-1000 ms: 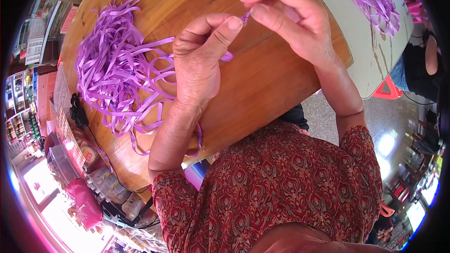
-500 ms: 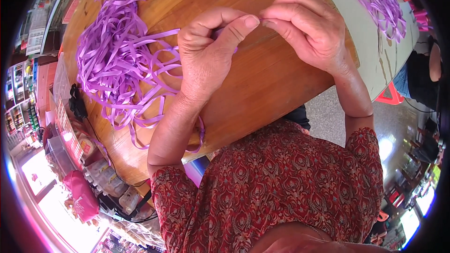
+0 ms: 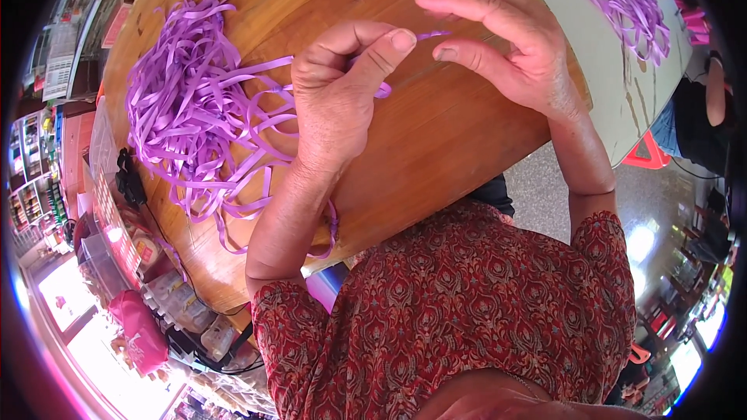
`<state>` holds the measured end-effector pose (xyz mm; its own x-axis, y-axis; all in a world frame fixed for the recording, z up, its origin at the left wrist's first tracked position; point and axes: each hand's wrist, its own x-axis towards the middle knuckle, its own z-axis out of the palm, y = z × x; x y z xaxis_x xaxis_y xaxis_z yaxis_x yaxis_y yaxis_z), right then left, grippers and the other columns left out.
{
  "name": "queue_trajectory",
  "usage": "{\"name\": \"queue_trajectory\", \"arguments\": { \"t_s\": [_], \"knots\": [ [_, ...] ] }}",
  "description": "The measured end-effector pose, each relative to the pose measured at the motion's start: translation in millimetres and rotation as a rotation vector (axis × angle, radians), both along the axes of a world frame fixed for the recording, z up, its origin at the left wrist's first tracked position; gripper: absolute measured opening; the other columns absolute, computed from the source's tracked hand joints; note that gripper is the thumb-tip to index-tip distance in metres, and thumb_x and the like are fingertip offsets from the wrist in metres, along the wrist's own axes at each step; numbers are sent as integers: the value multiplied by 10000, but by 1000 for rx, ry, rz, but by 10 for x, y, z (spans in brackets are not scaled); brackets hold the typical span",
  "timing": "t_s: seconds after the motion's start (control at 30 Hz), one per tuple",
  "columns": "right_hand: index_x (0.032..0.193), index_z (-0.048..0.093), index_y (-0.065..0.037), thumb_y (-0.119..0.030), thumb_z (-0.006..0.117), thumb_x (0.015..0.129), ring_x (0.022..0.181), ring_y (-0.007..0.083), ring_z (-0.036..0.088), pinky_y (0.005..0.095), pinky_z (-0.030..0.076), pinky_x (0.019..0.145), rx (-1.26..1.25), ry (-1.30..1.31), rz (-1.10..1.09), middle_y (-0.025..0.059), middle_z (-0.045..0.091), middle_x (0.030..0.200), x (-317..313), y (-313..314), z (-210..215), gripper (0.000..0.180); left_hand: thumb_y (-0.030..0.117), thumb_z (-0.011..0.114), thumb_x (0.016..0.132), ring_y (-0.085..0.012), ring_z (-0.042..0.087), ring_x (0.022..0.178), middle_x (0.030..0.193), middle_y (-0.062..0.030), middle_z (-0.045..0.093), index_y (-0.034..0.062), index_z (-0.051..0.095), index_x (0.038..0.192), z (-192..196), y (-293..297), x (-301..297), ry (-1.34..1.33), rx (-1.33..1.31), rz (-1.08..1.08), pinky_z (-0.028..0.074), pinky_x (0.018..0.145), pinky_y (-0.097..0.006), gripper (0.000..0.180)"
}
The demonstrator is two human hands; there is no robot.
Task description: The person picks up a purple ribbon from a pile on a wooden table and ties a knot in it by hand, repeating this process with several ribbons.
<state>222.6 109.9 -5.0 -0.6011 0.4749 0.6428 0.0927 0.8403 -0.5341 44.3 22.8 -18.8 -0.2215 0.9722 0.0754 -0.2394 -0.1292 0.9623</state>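
My left hand [image 3: 340, 85] is closed over the wooden table, pinching a purple ribbon [image 3: 430, 35] between thumb and forefinger. The ribbon's short end points out to the right past the thumb, and a small loop shows below the fingers. Just right of that end, my right hand [image 3: 506, 47] has its thumb and fingers apart with nothing between them. Left of my left hand lies a large tangled heap of purple ribbons [image 3: 183, 101], with several strands trailing toward my left wrist. Parts of the held ribbon are hidden behind the left fingers.
The wooden tabletop [image 3: 420, 140] spreads under both hands. A pale table [image 3: 615, 101] adjoins at the right and carries another bunch of purple ribbons [image 3: 622, 8]. A black cable [image 3: 148, 210] runs along the left edge, near a pink bag [image 3: 140, 330]. Another person's arm [image 3: 714, 93] shows at far right.
The right thumb and fingers have parted and come away from the left fingertips, uncovering the ribbon's end. My left hand keeps its pinch and has shifted slightly left.
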Motion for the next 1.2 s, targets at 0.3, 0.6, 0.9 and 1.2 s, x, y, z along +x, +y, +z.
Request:
{"name": "queue_trajectory", "arguments": {
  "t_s": [0.3, 0.6, 0.9, 1.2],
  "knots": [
    [841, 693, -36, -64, 786, 703, 726, 209, 588, 306, 461, 638, 231, -19, -61, 52, 646, 803, -62, 12, -85, 169, 87, 722, 863, 14, 444, 577, 683, 67, 601, 49, 717, 880, -25, 6, -3, 126, 31, 9, 347, 491, -151, 42],
    [945, 661, 41, 82, 640, 843, 808, 183, 625, 267, 476, 713, -162, 33, -70, 124, 638, 892, 98, 51, 144, 112, 134, 571, 960, -139, 627, 935, 1019, -73, 692, 12, 667, 1119, 161, 51, -198, 303, 208, -98, 490, 850, -299, 222],
    [1005, 650, 36, 29, 566, 917, 871, 143, 604, 247, 462, 765, -165, 233, 21, 80, 634, 928, 161, 211, 391, 122, 134, 511, 989, -137, 581, 1094, 1131, -81, 661, 17, 631, 1196, -34, 187, -306, 469, 111, -122, 442, 945, -290, 266],
    [1022, 659, 10, -80, 598, 933, 861, 121, 594, 255, 471, 788, -524, 819, 295, 39, 658, 963, 170, 739, 654, 141, 77, 534, 973, -119, 630, 873, 869, -40, 681, 1, 653, 1094, 23, 67, -318, 385, -25, -358, 485, 857, -259, 186]
  ]
}}
